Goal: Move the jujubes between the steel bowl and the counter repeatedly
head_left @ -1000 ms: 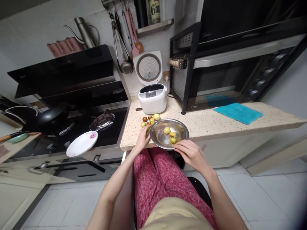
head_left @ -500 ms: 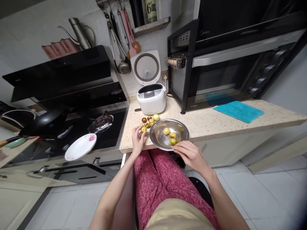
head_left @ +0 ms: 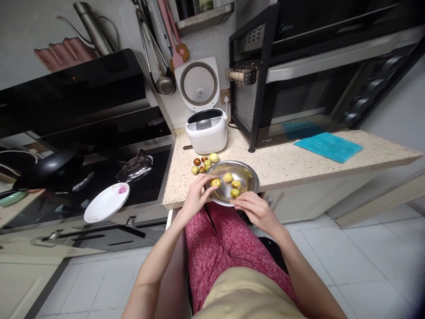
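Note:
A shallow stainless steel bowl (head_left: 250,181) stands at the counter's front edge with several yellow-green jujubes (head_left: 236,184) in it. My left hand (head_left: 196,195) reaches over the bowl's left rim, thumb and fingertips closed around one jujube (head_left: 215,182). At the front right rim, my right hand (head_left: 255,208) pinches the bowl's edge, its fingertips close beside a greener jujube (head_left: 235,193). Left of and behind the bowl, more jujubes (head_left: 207,163), some yellow-green and some reddish brown, lie loose on the counter.
An open white rice cooker (head_left: 207,135) stands behind the fruit. A teal cloth (head_left: 330,147) lies on the counter to the right, before a black oven (head_left: 305,102). A white plate (head_left: 106,203) rests at the stove's front edge, with a black wok (head_left: 49,168) further left.
My left hand has moved right from the loose jujubes to over the bowl, carrying one jujube. My right hand stays at the rim. The view has shifted slightly.

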The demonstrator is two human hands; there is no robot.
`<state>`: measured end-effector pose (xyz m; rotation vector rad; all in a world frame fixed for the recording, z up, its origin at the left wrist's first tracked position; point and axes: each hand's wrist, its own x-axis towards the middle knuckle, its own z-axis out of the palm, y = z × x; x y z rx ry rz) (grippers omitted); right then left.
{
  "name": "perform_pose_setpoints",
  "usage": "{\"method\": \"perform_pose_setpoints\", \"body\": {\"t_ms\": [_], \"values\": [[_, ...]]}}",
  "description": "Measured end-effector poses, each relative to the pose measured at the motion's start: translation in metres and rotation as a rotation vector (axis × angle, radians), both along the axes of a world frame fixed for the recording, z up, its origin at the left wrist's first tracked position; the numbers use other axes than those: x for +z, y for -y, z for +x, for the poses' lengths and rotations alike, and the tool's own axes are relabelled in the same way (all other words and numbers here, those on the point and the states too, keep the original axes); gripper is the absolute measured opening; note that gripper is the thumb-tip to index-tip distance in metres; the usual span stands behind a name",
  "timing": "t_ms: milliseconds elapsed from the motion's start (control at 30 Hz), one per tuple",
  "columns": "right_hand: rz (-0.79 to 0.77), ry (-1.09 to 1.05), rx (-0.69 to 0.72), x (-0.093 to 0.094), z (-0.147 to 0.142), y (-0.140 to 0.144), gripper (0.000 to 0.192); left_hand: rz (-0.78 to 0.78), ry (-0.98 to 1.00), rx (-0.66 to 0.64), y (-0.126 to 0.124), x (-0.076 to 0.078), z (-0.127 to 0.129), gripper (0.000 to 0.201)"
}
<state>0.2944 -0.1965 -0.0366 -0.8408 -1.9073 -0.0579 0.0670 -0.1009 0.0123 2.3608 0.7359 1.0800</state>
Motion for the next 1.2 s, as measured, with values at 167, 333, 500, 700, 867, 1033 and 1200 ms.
{"method": "perform_pose_setpoints", "body": {"t_ms": [167,333,500,700,867,1033,1200], "values": [[-0.002,0.008,0.067,-0.002,-0.004,0.000,0.027,-0.002,-0.101,0.035,-0.007,0.002,0.000,0.024],[-0.021,-0.017,0.137,-0.003,-0.012,0.000,0.022,-0.033,-0.295,0.108,-0.006,0.002,-0.005,0.021],[-0.033,-0.012,0.192,-0.004,-0.021,0.001,0.020,-0.047,-0.447,0.132,-0.005,0.007,-0.006,0.018],[0.023,0.012,0.153,-0.010,-0.024,-0.002,0.028,0.012,-0.499,0.149,-0.008,0.005,-0.009,0.020],[0.037,0.021,0.133,-0.012,-0.023,-0.002,0.030,0.057,-0.452,0.162,-0.012,-0.004,-0.013,0.022],[0.031,0.021,0.118,-0.011,-0.019,-0.001,0.030,0.082,-0.174,0.163,-0.017,-0.002,-0.017,0.021],[0.029,0.018,0.130,-0.010,-0.010,-0.002,0.032,0.201,0.123,0.311,-0.041,-0.013,-0.026,0.031]]}}
